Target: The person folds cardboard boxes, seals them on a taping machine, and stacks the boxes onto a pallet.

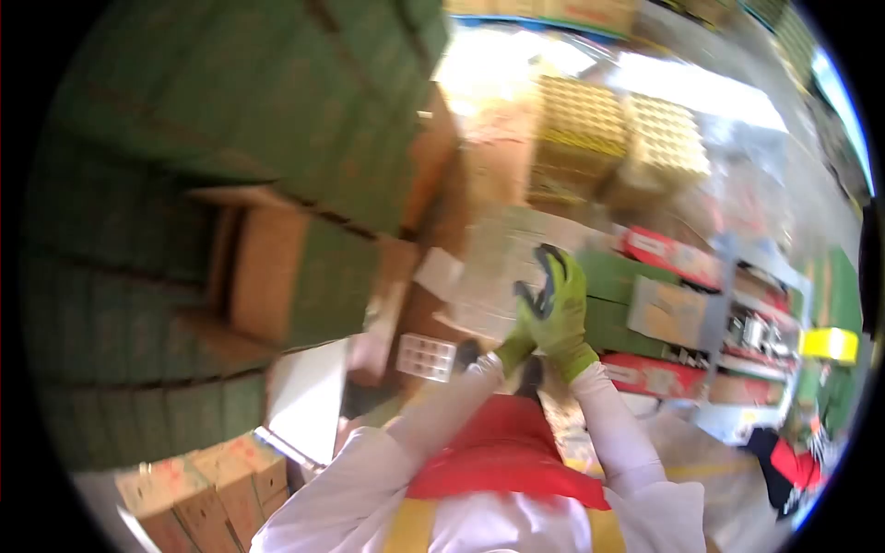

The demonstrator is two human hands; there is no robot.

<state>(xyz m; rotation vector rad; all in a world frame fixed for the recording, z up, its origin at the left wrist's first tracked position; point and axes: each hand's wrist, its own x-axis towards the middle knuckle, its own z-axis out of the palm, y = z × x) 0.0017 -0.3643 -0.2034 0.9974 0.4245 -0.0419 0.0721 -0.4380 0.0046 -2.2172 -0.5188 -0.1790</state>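
My right hand [562, 309], in a yellow-green glove with dark fingers, is raised in front of my body. Its fingers are loosely bent and apart, and I see nothing held in them. Close against it on the left is my left hand [518, 339], in a matching glove. The right hand partly covers it, so its fingers are mostly hidden. Beyond both hands lies a pale, flat sheet-like surface [493, 253], blurred by motion. A white grid-like piece [427, 358] is below and to the left.
Tall stacks of green boxes [230, 92] fill the left, with one open carton [267, 267] among them. Yellow egg-tray-like stacks [581, 115] stand ahead. Green and red boxes [673, 253] are at the right, beside a metal-parts rack [761, 336]. Brown cartons [207, 479] sit at lower left.
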